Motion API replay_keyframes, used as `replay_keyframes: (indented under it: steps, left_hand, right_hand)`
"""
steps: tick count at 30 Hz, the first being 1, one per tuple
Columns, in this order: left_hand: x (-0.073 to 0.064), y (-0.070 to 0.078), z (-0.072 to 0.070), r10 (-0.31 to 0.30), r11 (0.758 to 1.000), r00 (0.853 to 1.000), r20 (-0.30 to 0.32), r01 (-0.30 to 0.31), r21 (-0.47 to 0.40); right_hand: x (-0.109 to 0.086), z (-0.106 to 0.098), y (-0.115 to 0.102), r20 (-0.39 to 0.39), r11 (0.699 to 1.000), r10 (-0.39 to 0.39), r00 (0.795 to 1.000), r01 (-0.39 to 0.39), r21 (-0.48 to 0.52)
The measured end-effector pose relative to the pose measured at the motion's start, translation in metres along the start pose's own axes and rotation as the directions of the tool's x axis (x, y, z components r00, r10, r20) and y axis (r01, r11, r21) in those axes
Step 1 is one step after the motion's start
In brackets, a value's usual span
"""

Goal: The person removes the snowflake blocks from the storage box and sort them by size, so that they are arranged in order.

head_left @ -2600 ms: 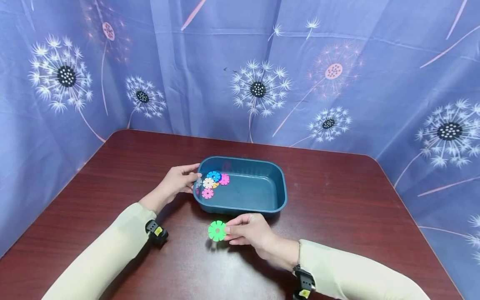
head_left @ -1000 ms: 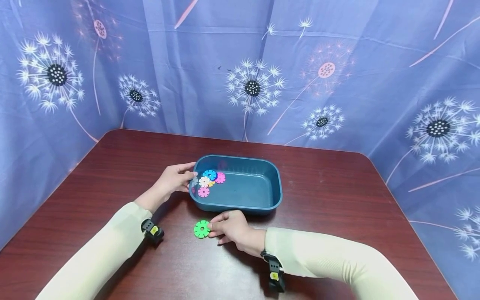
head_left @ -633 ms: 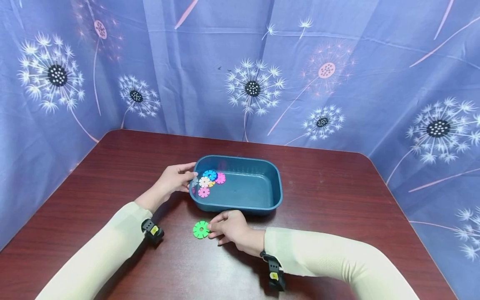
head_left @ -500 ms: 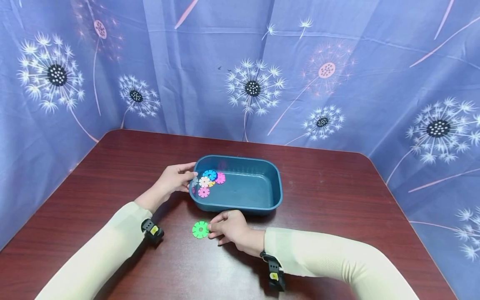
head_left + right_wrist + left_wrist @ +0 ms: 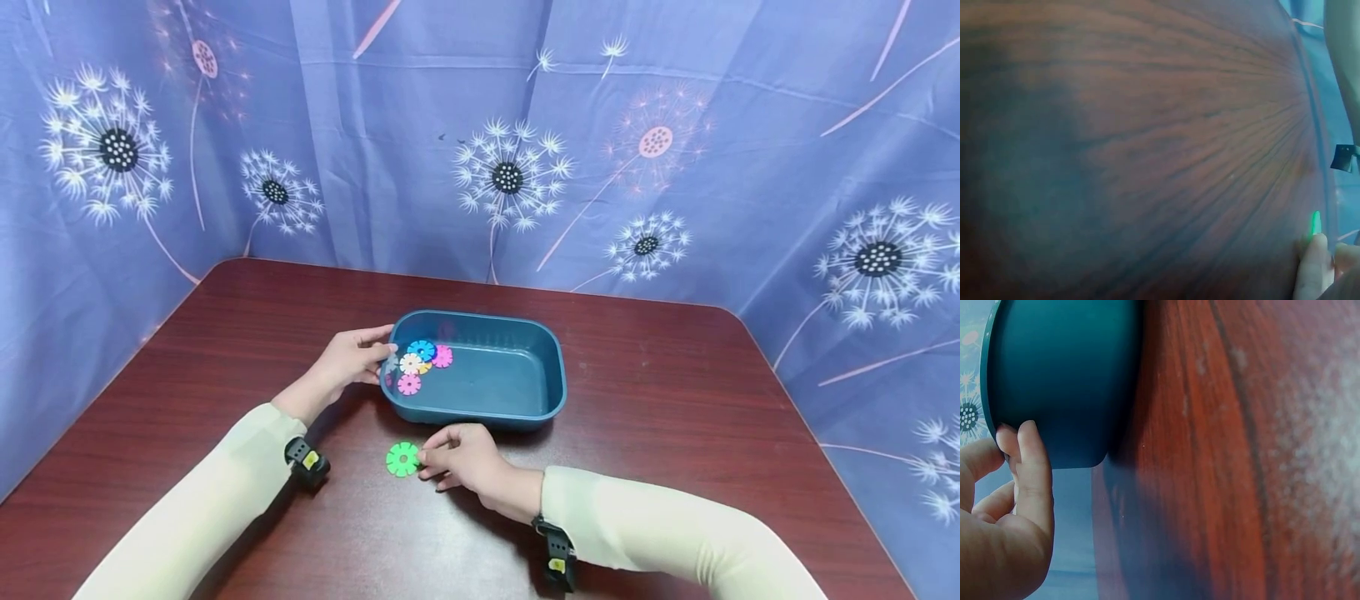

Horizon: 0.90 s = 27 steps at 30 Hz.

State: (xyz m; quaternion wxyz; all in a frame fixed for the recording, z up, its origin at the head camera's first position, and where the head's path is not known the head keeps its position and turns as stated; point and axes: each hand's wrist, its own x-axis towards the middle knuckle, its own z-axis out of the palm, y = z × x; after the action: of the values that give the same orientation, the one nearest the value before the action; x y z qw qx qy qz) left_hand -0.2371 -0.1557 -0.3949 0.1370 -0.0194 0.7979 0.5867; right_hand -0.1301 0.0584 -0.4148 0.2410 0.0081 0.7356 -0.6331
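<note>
A dark teal plastic basin [image 5: 517, 379] stands on the table. At its left end my left hand [image 5: 348, 362] pinches the rim; the left wrist view shows the fingers of that left hand [image 5: 1019, 506] against the basin's outer wall [image 5: 1066, 381]. In front of the basin my right hand [image 5: 472, 458] pinches the right edge of a green notched interlocking disc [image 5: 402, 459] with a centre hole. In the right wrist view only a sliver of the green disc [image 5: 1315, 223] shows at the fingertips. Whether the disc touches the table cannot be told.
Several notched discs lie at the basin's left end: a blue disc [image 5: 422, 351], a white disc [image 5: 411, 363], a pink disc [image 5: 408, 384] and others partly overlapped. The reddish-brown table [image 5: 675, 400] backs onto a blue dandelion-print curtain [image 5: 420, 167].
Over the whole span my right hand has shifted left along the basin's front with the green disc. In the last half second it has barely moved; my left hand stays on the rim.
</note>
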Motion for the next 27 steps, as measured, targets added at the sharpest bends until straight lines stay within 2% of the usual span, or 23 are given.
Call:
replay_keyframes:
  steps: [4,7,10,14,22,27]
  left_hand:
    - [-0.001,0.000,0.000,-0.006,1.000,1.000,-0.002,0.006,-0.002]
    - [-0.001,0.000,0.000,-0.009,1.000,1.000,0.000,0.009,-0.006]
    - [-0.001,0.000,0.000,-0.007,1.000,1.000,0.000,0.007,-0.005]
    - [-0.001,0.000,-0.001,-0.002,1.000,1.000,0.006,0.002,-0.010]
    - [-0.003,0.002,-0.001,0.000,1.000,1.000,0.011,0.000,-0.010]
    - [-0.003,0.002,-0.001,-0.001,1.000,1.000,0.015,0.001,-0.008]
  right_hand:
    - [-0.005,-0.002,0.000,0.021,1.000,-0.007,1.000,0.007,0.008]
    - [-0.012,-0.007,-0.006,0.066,1.000,-0.009,0.998,0.008,0.010]
    - [-0.021,-0.015,-0.021,0.141,1.000,-0.007,0.990,0.008,-0.003]
    - [-0.024,-0.033,-0.052,0.239,0.997,-0.016,0.971,0.033,-0.069]
    - [-0.007,-0.069,-0.119,0.359,0.979,0.005,0.933,0.069,-0.193]
    - [0.014,-0.082,-0.141,0.374,0.966,0.008,0.927,0.090,-0.243]
